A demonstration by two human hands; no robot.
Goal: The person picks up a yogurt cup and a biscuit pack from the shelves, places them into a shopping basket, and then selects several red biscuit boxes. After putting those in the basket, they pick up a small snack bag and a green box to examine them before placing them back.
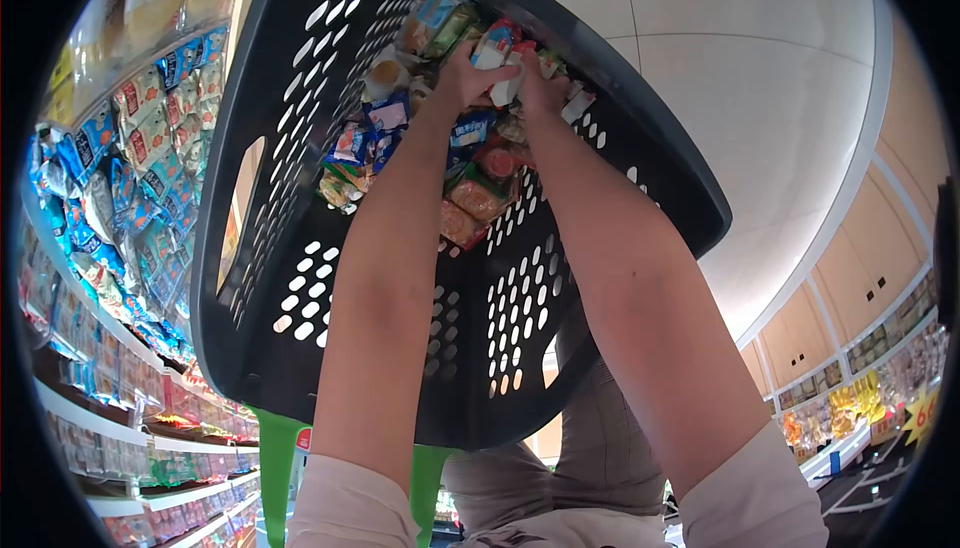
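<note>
A large black basket with slotted walls (470,348) fills the middle of the view, and both of my arms reach down into it. Small wrapped snack packets lie in a heap at its far end. My left hand (468,80) is among them, thumb stretched towards a white, blue and red packet (492,52). My right hand (540,90) touches the same cluster from the right, its fingers curled at a red and white wrapper. Blue packets (388,113) lie left of my left hand. Orange-brown packets (478,196) are nearer to me.
Shelves of bagged snacks (140,178) curve along the left. Green supports (275,468) show under the basket. Pale floor (740,78) lies beyond the basket at the right, with wooden cabinets (850,238) and more goods at the far right.
</note>
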